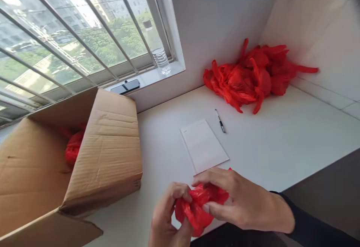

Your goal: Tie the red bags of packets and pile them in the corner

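Observation:
Between my two hands is a crumpled red plastic bag [198, 211], bunched over the front edge of the white table. My left hand [170, 217] pinches its left side between thumb and fingers. From the right, my right hand [233, 198] closes on the same bag, thumb below and fingers above. Just beyond the hands lies a white notepad [205, 145], with a black pen [221, 121] beside it. Against the wall at the back right rests a heap of red plastic bags [253, 76].
An open cardboard box [112, 142] stands at the left with some red plastic [74, 147] inside. On the windowsill are a clear water bottle [160, 54] and a dark phone [125, 86]. Behind them is a barred window [84, 33]. The white table [267, 142] ends at a front edge.

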`<state>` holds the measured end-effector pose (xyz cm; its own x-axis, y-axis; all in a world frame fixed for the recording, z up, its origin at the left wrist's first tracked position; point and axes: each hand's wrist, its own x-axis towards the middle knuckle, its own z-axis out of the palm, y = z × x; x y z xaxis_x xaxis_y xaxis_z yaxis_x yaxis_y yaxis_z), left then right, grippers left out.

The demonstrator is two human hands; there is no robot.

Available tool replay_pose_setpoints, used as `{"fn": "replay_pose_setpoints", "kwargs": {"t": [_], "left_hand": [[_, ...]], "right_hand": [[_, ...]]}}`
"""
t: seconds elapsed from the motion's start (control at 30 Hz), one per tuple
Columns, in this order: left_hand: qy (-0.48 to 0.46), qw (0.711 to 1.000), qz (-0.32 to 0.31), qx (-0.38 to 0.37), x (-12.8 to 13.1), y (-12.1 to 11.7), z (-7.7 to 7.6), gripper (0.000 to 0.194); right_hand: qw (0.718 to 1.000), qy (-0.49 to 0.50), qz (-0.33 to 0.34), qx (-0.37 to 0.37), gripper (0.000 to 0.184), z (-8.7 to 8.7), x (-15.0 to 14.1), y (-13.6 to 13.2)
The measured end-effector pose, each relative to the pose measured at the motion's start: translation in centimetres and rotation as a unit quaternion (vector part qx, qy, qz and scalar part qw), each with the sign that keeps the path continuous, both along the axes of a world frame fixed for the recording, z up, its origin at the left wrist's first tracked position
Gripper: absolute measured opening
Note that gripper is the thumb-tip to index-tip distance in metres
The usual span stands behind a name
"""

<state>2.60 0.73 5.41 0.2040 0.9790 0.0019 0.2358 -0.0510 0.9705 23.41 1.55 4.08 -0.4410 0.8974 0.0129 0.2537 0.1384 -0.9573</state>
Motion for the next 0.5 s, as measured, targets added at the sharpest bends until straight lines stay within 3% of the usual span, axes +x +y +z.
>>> {"fn": "replay_pose_setpoints", "kwargs": {"t": [0.1, 0.2, 0.33, 0.5], "left_hand": [[0.041, 0.992, -0.029, 0.115, -0.7, 0.2, -1.7, 0.031], [0.051, 0.979, -0.031, 0.197, -1.0, 0.1, -2.8, 0.036], [0.034, 0.966, -0.041, 0.252, -0.8, 0.1, -3.3, 0.032], [0.041, 0.963, -0.060, 0.258, -1.3, -0.3, -3.9, 0.028]], "right_hand": [[0.994, 0.036, 0.006, -0.100, 0.042, -0.2, 0.0, -0.1], [0.982, 0.083, 0.010, -0.167, 0.043, -1.2, -0.6, 0.1], [0.978, 0.109, 0.044, -0.172, 0.032, -1.7, -1.1, 0.5], [0.983, 0.101, 0.002, -0.154, 0.028, -1.1, -0.6, 0.7]]}}
